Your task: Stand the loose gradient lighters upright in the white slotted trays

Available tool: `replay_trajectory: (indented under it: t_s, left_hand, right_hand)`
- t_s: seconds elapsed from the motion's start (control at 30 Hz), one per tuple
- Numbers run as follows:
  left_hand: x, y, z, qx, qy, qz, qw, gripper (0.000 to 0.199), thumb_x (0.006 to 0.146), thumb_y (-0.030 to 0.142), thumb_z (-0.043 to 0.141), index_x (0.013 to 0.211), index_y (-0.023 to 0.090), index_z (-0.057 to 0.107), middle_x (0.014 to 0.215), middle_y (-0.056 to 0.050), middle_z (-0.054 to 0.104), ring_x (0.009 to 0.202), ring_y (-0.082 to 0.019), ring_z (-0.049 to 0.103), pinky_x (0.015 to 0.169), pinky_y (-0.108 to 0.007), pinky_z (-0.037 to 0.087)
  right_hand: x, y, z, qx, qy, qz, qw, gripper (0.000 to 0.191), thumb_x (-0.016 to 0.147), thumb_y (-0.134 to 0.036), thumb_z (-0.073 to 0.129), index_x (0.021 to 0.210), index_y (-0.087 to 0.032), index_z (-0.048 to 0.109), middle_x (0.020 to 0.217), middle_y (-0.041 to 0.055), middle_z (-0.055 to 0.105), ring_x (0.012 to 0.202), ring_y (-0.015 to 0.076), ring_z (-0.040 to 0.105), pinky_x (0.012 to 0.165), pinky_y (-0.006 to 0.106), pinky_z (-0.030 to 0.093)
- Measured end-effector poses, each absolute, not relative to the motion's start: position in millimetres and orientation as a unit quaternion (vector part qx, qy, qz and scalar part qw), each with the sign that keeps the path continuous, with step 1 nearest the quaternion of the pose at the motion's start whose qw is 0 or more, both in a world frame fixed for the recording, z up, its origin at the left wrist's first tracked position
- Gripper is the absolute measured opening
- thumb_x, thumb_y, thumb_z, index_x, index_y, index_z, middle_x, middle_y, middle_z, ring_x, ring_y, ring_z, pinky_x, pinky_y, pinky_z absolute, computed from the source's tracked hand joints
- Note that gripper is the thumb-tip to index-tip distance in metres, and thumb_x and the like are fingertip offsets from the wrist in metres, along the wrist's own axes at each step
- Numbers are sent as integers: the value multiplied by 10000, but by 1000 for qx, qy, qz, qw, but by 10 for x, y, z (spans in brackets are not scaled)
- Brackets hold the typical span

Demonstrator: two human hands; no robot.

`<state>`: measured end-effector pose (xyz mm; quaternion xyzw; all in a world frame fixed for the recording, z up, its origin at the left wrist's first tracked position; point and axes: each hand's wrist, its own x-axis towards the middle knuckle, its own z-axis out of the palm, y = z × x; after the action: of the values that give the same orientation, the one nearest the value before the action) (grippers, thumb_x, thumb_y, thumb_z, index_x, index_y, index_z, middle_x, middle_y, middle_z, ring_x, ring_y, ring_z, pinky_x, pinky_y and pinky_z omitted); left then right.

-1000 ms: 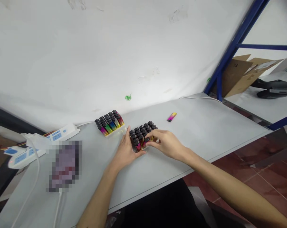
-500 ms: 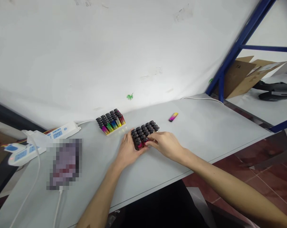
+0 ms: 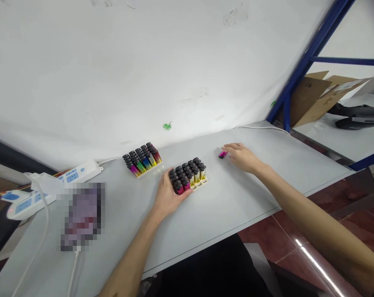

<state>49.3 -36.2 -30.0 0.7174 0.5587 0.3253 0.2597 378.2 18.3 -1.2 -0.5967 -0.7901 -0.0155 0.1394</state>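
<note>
My left hand (image 3: 166,196) is curled round the near left side of a white tray (image 3: 202,183) packed with upright cigarette lighters (image 3: 187,173). Their tops are black; the bodies that show are pink and yellow-gold. A few slots at the tray's near right corner hold nothing. Further right, a single pink lighter (image 3: 223,154) lies flat on the table. My right hand (image 3: 242,156) reaches over it with fingers stretched out, covering its far end. Whether the fingertips touch it I cannot tell.
A second tray of multicoloured lighters (image 3: 143,160) stands by the wall. On the left are a white power strip (image 3: 72,175), cables and a blurred-out object (image 3: 83,216). Beyond a blue metal frame (image 3: 286,111) are a cardboard box (image 3: 313,99) and black items.
My right hand has left the lighters in the tray and moved right to the loose lighter. My left hand stays at the tray, whose near right part now shows.
</note>
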Motion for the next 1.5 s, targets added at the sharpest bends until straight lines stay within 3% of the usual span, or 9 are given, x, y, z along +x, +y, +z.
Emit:
replay_trajectory:
  t_s: [0.07,0.17,0.3,0.47,0.6,0.7,0.97,1.33,1.5]
  left_hand:
    - [486,-366,-310,711,561,325,273,993,721,485,800,1485,197,235,1430,-173,490,1377,-354,457,1112,-556,397]
    - [471,-365,-327,706,564,321,283,1021,728,499,796,1511,205,211,1445,-172,483,1388,-353,449,1123,-555,385]
    - [459,-353,-339,704,568,322,280,1035,713,494,810,1514,210,220,1464,-168,472,1391,-352,444,1129,-551,379]
    - [454,-340,-327,711,562,321,275,989,703,475,819,1488,222,272,1463,-156,475,1392,-354,450,1131,-552,380]
    - [461,-334,-325,723,561,313,254,943,707,467,812,1464,203,314,1447,-158,490,1381,-345,465,1150,-542,367]
    - [466,-333,-331,726,562,311,244,943,704,466,808,1459,175,324,1448,-172,485,1380,-343,460,1163,-538,354]
    - [464,-343,-333,724,569,297,251,1029,665,517,833,1491,223,296,1505,-169,451,1426,-384,398,1171,-577,319]
    - [481,-352,-318,733,571,290,230,989,707,460,805,1495,211,260,1534,-170,432,1427,-369,408,1166,-575,313]
    - [476,-341,-344,728,574,296,228,1027,680,443,829,1505,194,270,1517,-172,457,1426,-399,403,1173,-577,313]
  right_hand:
    - [3889,282,-108,-571,-814,-16,103,443,901,-99,430,1270,-202,654,1363,122,627,1294,320,497,1018,452,414]
    - [3843,324,-167,-569,-813,-7,121,311,942,-188,430,1134,-166,675,1183,174,684,1150,324,571,954,461,443]
    - [3555,301,-117,-610,-728,144,278,205,944,-233,411,1064,-189,571,837,79,686,769,224,620,746,359,478]
    - [3173,323,-108,-506,-585,415,479,229,962,-438,421,977,-246,545,566,-73,394,448,114,356,461,233,306]
    - [3081,321,-194,-491,-496,508,505,549,933,-661,394,634,-212,496,483,-67,269,419,91,230,426,244,207]
    - [3116,283,-221,-506,-441,530,517,578,940,-625,385,521,-226,372,449,-63,216,405,86,177,423,255,171]
    - [3122,214,-158,-513,-378,557,533,482,916,-434,383,482,-232,329,425,-49,221,392,89,150,419,263,132]
    - [3138,207,-206,-499,-392,558,534,555,949,-570,376,517,-222,372,429,-66,235,393,81,171,415,243,153]
    - [3124,189,-155,-516,-380,559,527,492,948,-440,357,507,-221,364,414,-60,245,383,80,170,415,240,153]
